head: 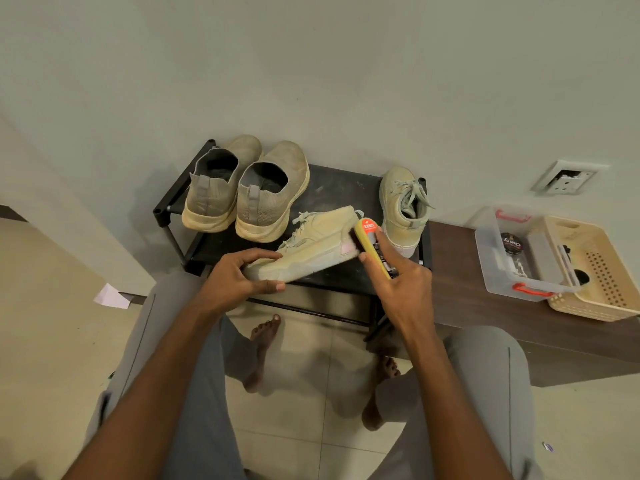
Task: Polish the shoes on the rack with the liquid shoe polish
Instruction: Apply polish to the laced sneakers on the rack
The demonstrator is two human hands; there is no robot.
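Holding one pale cream lace-up shoe [311, 244] up in the air, just above the front edge of the black metal shoe rack [339, 188]. Gripping it at the toe end with the left hand [242, 275], thumb on the sole side and fingers curled over the top. Holding the yellow liquid shoe polish bottle with the orange and grey label [374, 244] in the right hand [398, 271], fingers and thumb wrapped round it. Pressing its dark tip against the heel end of the shoe, close to a small pink patch [346, 250].

Seems to be in the middle of rubbing polish on the heel.

Easy to go wrong from here:
- Held only by the toe, so likely to swing or slip out with a hard push at the far heel end.
- Too hard a squeeze, and maybe a big wet blob, then drips down onto the rack or the bare feet below.
- Too long on one spot, and probably a dark, patchy mark.
- Very close to the other pale cream lace-up shoe [401, 209] on the right of the rack, so easy to bump or smear with the bottle.

Not yet touched: the pair of tan knitted slip-on shoes [242, 192] at the left of the rack.
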